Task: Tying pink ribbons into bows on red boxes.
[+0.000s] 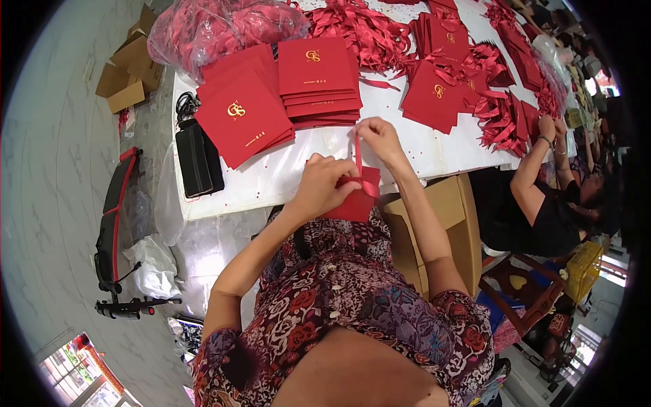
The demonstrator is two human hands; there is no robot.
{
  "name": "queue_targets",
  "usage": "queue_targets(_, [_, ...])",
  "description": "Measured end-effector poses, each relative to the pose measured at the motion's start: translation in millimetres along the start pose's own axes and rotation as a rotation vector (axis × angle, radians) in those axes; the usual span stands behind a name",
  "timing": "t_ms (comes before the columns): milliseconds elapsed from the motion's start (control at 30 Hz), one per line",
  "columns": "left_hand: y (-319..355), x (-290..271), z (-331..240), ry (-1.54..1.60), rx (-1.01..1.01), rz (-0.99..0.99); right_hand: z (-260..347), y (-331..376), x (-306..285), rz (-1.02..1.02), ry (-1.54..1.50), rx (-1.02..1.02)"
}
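Note:
At the table's near edge my left hand (321, 184) is closed on a small red paper bag (350, 207), its thumb and fingers pressing a loop of red ribbon (369, 188) at the bag's upper part. My right hand (381, 140), a little farther off and to the right, pinches the upper end of the ribbon, which runs taut down toward the left hand. Just beyond my hands lie a stack of flat red bags (319, 68) with gold print and a fanned stack of similar bags (244, 112).
The white table (305, 146) carries a plastic sack of red ribbons (217, 30), loose ribbons (359, 30) and ribboned bags (434, 95). A black case (196, 159) lies left. Cardboard boxes stand at the floor left (132, 68) and by my right (461, 217). A co-worker (542, 197) sits to the right.

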State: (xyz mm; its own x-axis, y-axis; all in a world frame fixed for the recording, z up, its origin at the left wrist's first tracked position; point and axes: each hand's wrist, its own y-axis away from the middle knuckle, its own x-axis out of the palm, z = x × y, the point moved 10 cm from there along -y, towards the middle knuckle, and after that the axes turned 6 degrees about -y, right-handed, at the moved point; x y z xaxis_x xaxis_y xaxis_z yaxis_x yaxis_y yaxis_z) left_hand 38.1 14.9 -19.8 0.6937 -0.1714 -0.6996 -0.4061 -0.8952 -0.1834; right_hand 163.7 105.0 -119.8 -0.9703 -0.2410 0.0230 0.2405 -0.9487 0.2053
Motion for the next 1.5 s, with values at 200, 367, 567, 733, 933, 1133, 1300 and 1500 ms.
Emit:
queue_targets(200, [1.9,-13.6,42.2,-0.077,-0.120,-0.117,29.3,25.2,-22.3,-0.109,0.198,-0.162])
queue_targets(367, [-4.2,-13.1,57.5,-0.032,-0.125,-0.155,39.0,62.7,13.1,0.223,0.555,-0.085])
queue_targets(567, [-11.0,-1.3,63.4,-0.175,-0.201,-0.099,33.8,67.7,7.6,0.147,0.480,0.049])
queue_targets(733, [0.6,-5.6,29.9,-0.229,-0.057,-0.381,31.5,48.8,26.8,0.149,-0.034,0.103])
queue_targets(933, [20.8,61.9,31.3,0.667,-0.362,-0.094,25.9,34.8,28.3,0.041,-0.186,0.120])
queue_targets(1133, [48.7,63.1,44.4,0.761,-0.449,0.129,16.0,28.0,-17.3,-0.151,0.150,-0.050])
queue_targets(1300, [56.5,58.2,78.0,0.725,-0.544,0.202,57.2,50.8,-7.6,-0.228,0.471,-0.275])
queue_targets(1500, [54.7,54.9,103.6,0.768,-0.615,0.118,83.5,65.5,40.4,0.138,0.462,-0.306])
